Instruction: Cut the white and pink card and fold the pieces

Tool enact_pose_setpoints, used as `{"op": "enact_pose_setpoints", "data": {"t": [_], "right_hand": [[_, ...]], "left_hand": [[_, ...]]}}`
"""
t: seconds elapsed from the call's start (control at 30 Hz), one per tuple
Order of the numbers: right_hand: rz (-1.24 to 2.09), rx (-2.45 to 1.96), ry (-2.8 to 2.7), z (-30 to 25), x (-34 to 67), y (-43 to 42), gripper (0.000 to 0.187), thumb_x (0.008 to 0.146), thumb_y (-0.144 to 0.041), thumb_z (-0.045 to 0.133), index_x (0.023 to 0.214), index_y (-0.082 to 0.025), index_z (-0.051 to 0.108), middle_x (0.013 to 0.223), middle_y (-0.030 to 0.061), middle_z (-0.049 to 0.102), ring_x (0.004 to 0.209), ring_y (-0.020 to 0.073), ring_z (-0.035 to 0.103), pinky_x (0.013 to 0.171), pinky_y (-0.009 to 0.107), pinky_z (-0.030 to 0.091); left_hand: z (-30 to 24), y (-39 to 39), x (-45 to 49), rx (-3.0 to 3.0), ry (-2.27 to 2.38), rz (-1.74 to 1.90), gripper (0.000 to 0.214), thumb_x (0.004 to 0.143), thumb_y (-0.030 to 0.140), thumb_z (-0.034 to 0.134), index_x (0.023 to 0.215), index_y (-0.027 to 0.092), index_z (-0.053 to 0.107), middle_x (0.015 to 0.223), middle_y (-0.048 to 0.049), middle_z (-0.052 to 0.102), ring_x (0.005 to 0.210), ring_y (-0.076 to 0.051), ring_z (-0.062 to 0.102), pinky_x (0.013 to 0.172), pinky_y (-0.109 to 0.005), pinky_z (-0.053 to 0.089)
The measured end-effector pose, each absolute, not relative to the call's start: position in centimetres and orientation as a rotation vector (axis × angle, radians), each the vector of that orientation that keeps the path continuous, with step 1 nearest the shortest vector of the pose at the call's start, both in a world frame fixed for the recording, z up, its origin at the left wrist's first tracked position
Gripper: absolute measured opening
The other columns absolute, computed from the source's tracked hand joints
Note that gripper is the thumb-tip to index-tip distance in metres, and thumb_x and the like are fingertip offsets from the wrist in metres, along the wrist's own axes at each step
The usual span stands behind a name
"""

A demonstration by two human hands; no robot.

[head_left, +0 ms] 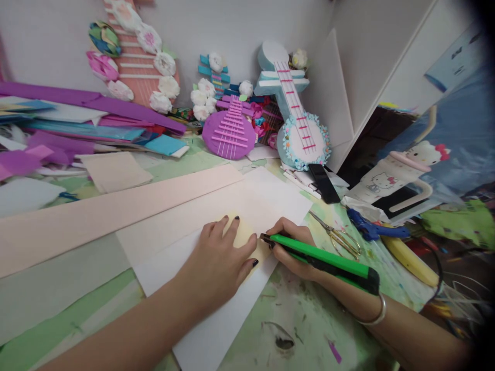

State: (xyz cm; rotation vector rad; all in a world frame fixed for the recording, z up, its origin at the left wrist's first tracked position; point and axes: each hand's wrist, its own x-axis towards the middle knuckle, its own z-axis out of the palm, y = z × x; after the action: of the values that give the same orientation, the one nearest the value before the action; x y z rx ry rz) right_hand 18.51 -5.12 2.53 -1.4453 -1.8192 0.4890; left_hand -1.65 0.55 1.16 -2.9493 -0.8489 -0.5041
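My left hand [222,255] lies flat with fingers spread, pressing a small pale yellow piece [247,234] onto a white sheet [216,319]. My right hand [292,247] is closed around a green utility knife [325,257]. The knife's tip touches the right edge of the yellow piece, beside my left thumb. A long pale pink foam strip [96,214] lies to the left of the white sheet on the green table [309,330].
Gold scissors [340,239] lie just right of my right hand. A black phone [324,183], a blue glue gun [371,229] and a white cat-themed mug [398,178] sit further right. Foam craft guitars [299,121] and stacked coloured sheets [96,123] line the back wall.
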Motion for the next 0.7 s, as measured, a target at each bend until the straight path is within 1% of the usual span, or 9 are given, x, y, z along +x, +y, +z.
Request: {"op": "enact_pose_setpoints", "data": {"t": [0.27, 0.43, 0.57, 0.63, 0.7], "right_hand": [[0.493, -1.445, -1.817, 2.2, 18.8, -5.4, 0.015, 0.073, -0.012, 0.054, 0.086, -0.021, 0.054, 0.065, -0.004, 0.061, 0.051, 0.0085, 0.049, 0.051, 0.021, 0.037], [0.485, -1.452, -1.81, 1.8, 18.9, -5.7, 0.014, 0.073, -0.013, 0.054, 0.085, -0.021, 0.053, 0.062, -0.0043, 0.058, 0.049, 0.0089, 0.045, 0.05, 0.022, 0.035], [0.465, -1.464, -1.825, 2.2, 18.6, -5.8, 0.012, 0.073, -0.015, 0.053, 0.083, -0.021, 0.053, 0.058, -0.005, 0.055, 0.047, 0.0086, 0.042, 0.049, 0.022, 0.034], [0.454, -1.471, -1.843, 2.9, 18.4, -5.9, 0.01, 0.074, -0.017, 0.053, 0.084, -0.02, 0.054, 0.059, -0.0039, 0.055, 0.048, 0.0093, 0.044, 0.049, 0.022, 0.034], [0.451, -1.486, -1.864, 3.5, 18.2, -6.0, 0.01, 0.076, -0.02, 0.052, 0.085, -0.019, 0.056, 0.064, -0.001, 0.058, 0.052, 0.011, 0.048, 0.05, 0.023, 0.037]], "left_hand": [[1.3, 0.6, -1.7, -2.955, -0.846, -0.48, 0.036, 0.093, 0.037, 0.048, 0.125, 0.024, 0.06, 0.132, -0.0223, 0.054, 0.122, -0.043, 0.049, 0.09, -0.054, 0.042], [1.3, 0.5, -1.6, -2.933, -0.841, -0.436, 0.036, 0.094, 0.036, 0.046, 0.125, 0.025, 0.059, 0.133, -0.0249, 0.052, 0.123, -0.045, 0.048, 0.089, -0.053, 0.042], [1.2, 0.4, -1.5, -2.911, -0.825, -0.419, 0.036, 0.094, 0.038, 0.048, 0.126, 0.027, 0.058, 0.134, -0.0239, 0.052, 0.123, -0.045, 0.048, 0.089, -0.053, 0.043], [1.2, 0.4, -1.5, -2.908, -0.822, -0.42, 0.036, 0.094, 0.039, 0.048, 0.127, 0.028, 0.058, 0.133, -0.0233, 0.052, 0.123, -0.045, 0.048, 0.089, -0.053, 0.043], [1.2, 0.5, -1.5, -2.911, -0.823, -0.422, 0.036, 0.094, 0.039, 0.047, 0.126, 0.027, 0.059, 0.133, -0.0232, 0.053, 0.123, -0.044, 0.048, 0.09, -0.053, 0.043]]}}
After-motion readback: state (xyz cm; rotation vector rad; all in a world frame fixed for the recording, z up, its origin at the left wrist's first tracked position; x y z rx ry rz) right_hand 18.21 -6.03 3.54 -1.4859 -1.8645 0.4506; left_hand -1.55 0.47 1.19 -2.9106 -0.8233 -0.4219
